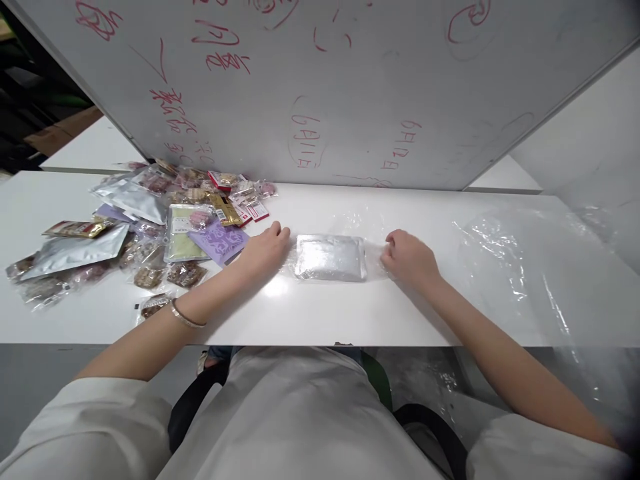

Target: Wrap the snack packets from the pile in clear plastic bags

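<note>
A silver foil pouch (pixel 331 258) lies flat on the white table, with clear plastic film (pixel 373 257) around and under it. On the pouch's left, my left hand (pixel 269 249) is closed, its curled fingers on the film's left end. To the right of the pouch, my right hand (pixel 410 259) is closed too, thumb and fingers pinching the film's right end. Neither hand touches the pouch itself. The film stretches between both hands, and its far edge shows behind the pouch.
A pile of wrapped snacks, silver pouches (pixel 83 250) and a purple packet (pixel 220 240) covers the table's left side. Large clear plastic sheeting (pixel 540 273) spreads over the right side. A whiteboard (pixel 320 87) with red writing stands along the back of the table (pixel 300 320).
</note>
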Demonstrator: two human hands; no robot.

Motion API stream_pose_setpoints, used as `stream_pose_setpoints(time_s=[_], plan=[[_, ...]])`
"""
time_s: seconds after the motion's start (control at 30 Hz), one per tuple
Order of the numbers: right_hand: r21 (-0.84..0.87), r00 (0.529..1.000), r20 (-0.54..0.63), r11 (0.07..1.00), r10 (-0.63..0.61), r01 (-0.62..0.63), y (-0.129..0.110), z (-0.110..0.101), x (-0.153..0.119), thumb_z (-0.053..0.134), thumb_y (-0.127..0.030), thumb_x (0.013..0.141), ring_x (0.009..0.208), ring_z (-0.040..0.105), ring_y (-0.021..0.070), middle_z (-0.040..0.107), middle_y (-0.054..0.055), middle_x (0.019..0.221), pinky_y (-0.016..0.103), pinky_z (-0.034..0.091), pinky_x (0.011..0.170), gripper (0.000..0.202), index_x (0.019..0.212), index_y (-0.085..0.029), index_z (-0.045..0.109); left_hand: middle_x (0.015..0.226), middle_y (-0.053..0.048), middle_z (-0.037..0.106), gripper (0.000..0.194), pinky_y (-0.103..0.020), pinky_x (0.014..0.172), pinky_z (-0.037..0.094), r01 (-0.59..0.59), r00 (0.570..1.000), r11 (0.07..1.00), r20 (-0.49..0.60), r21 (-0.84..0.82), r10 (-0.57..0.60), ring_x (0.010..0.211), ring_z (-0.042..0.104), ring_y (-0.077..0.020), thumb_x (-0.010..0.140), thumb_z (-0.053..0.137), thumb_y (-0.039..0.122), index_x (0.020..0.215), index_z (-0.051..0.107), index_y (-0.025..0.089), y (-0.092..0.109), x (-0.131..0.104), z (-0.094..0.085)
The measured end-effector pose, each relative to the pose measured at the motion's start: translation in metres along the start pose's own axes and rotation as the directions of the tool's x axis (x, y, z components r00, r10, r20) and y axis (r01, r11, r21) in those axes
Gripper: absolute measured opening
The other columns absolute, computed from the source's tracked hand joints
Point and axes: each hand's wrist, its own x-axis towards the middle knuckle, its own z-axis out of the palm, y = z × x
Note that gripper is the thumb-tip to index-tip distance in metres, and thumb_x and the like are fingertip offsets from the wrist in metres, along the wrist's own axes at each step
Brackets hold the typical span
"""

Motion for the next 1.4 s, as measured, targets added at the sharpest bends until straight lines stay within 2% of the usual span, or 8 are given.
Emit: stream_pose_setpoints(time_s=[0.23, 0.37, 0.6, 0.8, 0.97, 1.1, 1.27, 1.4], plan=[[0.245, 0.833, 0.093, 0.823, -0.545, 0.512, 0.032, -0.008, -0.035, 0.054, -0.034, 0.091, 0.134, 0.052, 0.0295, 0.057, 0.007, 0.143, 0.048, 0.048, 0.103, 0.050, 0.140, -0.026, 0.053, 0.144, -0.016, 0.053, 0.047, -0.046, 0.111, 0.041, -0.518, 0.855, 0.835, -0.104, -0.184, 0.508, 0.131, 0.052, -0.0297, 0.094, 0.053, 0.038, 0.136, 0.052, 0.018, -0.014, -0.030, 0.001], [0.276, 0.899, -0.060, 0.858, -0.434, 0.433, 0.027, -0.001, -0.032, 0.044, -0.022, 0.091, 0.090, 0.071, 0.0240, 0.075, 0.007, 0.099, 0.037, 0.056, 0.073, 0.027, 0.101, -0.023, 0.069, 0.122, -0.012, 0.069, 0.033, -0.038, 0.094, 0.051, -0.422, 0.906, 0.889, -0.117, -0.180, 0.407, 0.110, 0.066, -0.0249, 0.097, 0.039, 0.025, 0.117, 0.065, 0.018, -0.013, -0.029, 0.004], [0.604, 0.998, 0.062, 0.794, 0.029, -0.061, -0.003, -0.007, -0.005, 0.043, -0.019, 0.077, 0.046, 0.039, 0.0119, 0.042, -0.005, 0.050, 0.026, 0.034, 0.047, 0.014, 0.066, -0.023, 0.051, 0.093, -0.007, 0.068, 0.020, -0.028, 0.062, 0.043, -0.145, 0.988, 0.955, -0.095, -0.259, 0.124, 0.070, 0.061, -0.0167, 0.090, 0.041, 0.021, 0.094, 0.061, 0.018, 0.003, -0.012, -0.012], [0.392, 0.969, -0.047, 0.888, -0.243, 0.242, -0.002, -0.007, -0.018, 0.044, -0.016, 0.075, 0.059, 0.055, 0.0161, 0.063, 0.002, 0.073, 0.033, 0.045, 0.060, 0.015, 0.076, -0.022, 0.057, 0.109, -0.011, 0.066, 0.035, -0.036, 0.076, 0.049, -0.182, 0.979, 0.944, 0.035, -0.276, 0.199, 0.090, 0.064, -0.0239, 0.093, 0.038, 0.034, 0.111, 0.062, 0.015, 0.018, -0.025, -0.033], [0.062, 0.852, 0.056, 0.853, -0.521, 0.518, -0.014, -0.016, -0.045, 0.055, -0.017, 0.075, 0.137, 0.045, 0.0380, 0.051, 0.021, 0.143, 0.061, 0.031, 0.114, 0.057, 0.131, -0.012, 0.051, 0.121, -0.022, 0.063, 0.068, -0.050, 0.090, 0.048, -0.185, 0.982, 0.982, 0.029, -0.047, 0.186, 0.110, 0.058, -0.0392, 0.086, 0.053, 0.061, 0.125, 0.059, 0.005, 0.061, -0.063, -0.027], [-0.020, 0.848, 0.121, 0.853, -0.516, 0.522, -0.011, -0.016, -0.043, 0.055, -0.014, 0.080, 0.151, 0.020, 0.0366, 0.029, 0.017, 0.161, 0.062, 0.021, 0.120, 0.080, 0.154, -0.015, 0.026, 0.131, -0.025, 0.057, 0.061, -0.047, 0.085, 0.049, -0.124, 0.990, 0.989, 0.071, 0.077, 0.118, 0.110, 0.058, -0.0376, 0.094, 0.047, 0.041, 0.140, 0.047, 0.001, 0.079, -0.074, -0.012], [0.115, 0.857, 0.215, 0.883, -0.468, 0.454, 0.004, -0.006, -0.027, 0.045, -0.015, 0.090, 0.139, 0.047, 0.0285, 0.049, 0.004, 0.151, 0.047, 0.057, 0.094, 0.065, 0.152, -0.028, 0.035, 0.141, -0.027, 0.050, 0.071, -0.046, 0.091, 0.049, -0.122, 0.984, 0.987, 0.145, 0.101, 0.107, 0.120, 0.054, -0.0390, 0.095, 0.048, 0.048, 0.146, 0.039, 0.001, 0.083, -0.068, -0.011], [0.185, 0.930, 0.160, 0.935, -0.332, 0.302, -0.005, 0.001, -0.029, 0.043, -0.017, 0.092, 0.134, 0.052, 0.0285, 0.059, 0.001, 0.141, 0.049, 0.057, 0.096, 0.054, 0.144, -0.030, 0.050, 0.136, -0.030, 0.053, 0.079, -0.045, 0.091, 0.050, 0.010, 0.984, 0.995, 0.175, 0.100, -0.028, 0.119, 0.054, -0.0404, 0.093, 0.049, 0.053, 0.146, 0.038, -0.005, 0.092, -0.063, -0.010]])
